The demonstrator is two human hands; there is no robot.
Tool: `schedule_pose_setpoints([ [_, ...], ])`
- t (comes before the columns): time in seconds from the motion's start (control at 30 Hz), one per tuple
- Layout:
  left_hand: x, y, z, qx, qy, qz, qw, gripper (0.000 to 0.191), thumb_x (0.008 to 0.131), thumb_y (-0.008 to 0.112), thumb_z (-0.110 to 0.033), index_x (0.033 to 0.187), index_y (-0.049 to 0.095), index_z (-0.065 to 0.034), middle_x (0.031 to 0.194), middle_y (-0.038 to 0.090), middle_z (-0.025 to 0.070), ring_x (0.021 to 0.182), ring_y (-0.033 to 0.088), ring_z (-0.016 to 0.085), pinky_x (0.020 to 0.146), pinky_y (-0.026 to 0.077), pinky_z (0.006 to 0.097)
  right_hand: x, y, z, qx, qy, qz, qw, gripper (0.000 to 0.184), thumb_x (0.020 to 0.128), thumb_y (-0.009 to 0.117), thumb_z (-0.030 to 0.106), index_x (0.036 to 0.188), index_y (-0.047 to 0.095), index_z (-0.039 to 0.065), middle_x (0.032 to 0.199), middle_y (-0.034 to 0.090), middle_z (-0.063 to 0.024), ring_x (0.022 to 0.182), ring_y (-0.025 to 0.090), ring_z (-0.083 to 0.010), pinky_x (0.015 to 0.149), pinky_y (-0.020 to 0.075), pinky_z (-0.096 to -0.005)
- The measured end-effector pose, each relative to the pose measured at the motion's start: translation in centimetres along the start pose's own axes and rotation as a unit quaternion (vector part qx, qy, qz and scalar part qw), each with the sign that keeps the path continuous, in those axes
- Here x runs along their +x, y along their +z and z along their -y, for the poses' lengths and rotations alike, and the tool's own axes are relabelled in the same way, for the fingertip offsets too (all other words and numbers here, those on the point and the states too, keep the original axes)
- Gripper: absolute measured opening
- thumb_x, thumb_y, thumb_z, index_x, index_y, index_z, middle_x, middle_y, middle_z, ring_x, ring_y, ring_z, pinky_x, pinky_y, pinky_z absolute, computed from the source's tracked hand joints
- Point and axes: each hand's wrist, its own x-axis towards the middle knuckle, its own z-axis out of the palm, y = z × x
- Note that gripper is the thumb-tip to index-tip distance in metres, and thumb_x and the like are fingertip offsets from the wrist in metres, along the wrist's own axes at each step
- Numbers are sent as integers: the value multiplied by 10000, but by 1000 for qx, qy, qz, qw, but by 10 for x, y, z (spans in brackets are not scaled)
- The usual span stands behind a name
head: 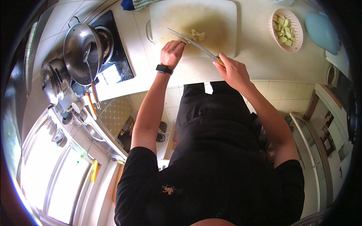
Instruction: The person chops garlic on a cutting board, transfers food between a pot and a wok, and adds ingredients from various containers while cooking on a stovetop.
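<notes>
My right hand (233,70) grips the wooden handle of a kitchen knife (200,48). Its blade slants up and to the left over a white cutting board (169,17). Close beside the blade, my left hand (172,53), with a dark watch on the wrist, presses its curled fingers on a small pale food piece (183,41), mostly hidden under the fingertips. Just beyond the blade lies a small heap of pale cut slices (197,35); what food they are is hard to tell.
A pink perforated basket (297,26) holds pale green cut vegetable chunks (284,31) at the right, near a light blue plastic object (321,32). On the left, a wok (77,53) with a ladle in it stands at the black cooktop (120,52). A folded cloth (142,4) touches the board's far side.
</notes>
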Motion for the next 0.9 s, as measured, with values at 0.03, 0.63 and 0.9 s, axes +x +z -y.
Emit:
schedule_pose_setpoints([
  [0.03, 1, 0, -1, 0, -3, -4, 1000, 124, 669, 647, -20, 777, 613, -70, 788, 605, 29, 691, 579, 202, 596, 480, 301, -3, -1, -1, -2, -2, -7, 1000, 239, 838, 539, 271, 881, 492, 41, 620, 568, -108, 542, 561, -298, 461, 436, -370],
  [0.63, -9, -6, 3, 31, 5, 12, 999, 146, 664, 639, -41, 794, 618, -104, 789, 577, 12, 730, 548, 179, 644, 452, 291, -9, 1, 0, -4, -13, -27, 1000, 239, 846, 526, 279, 865, 464, 49, 645, 577, -109, 556, 570, -291, 461, 440, -368],
  [0.9, -5, -4, 0, 50, 7, 18, 999, 85, 665, 644, -72, 731, 591, -86, 720, 541, 19, 671, 524, 187, 605, 431, 310, -4, 0, -5, -75, -73, -12, 994, 225, 846, 525, 278, 816, 442, 71, 650, 582, -65, 540, 571, -239, 441, 443, -329],
])
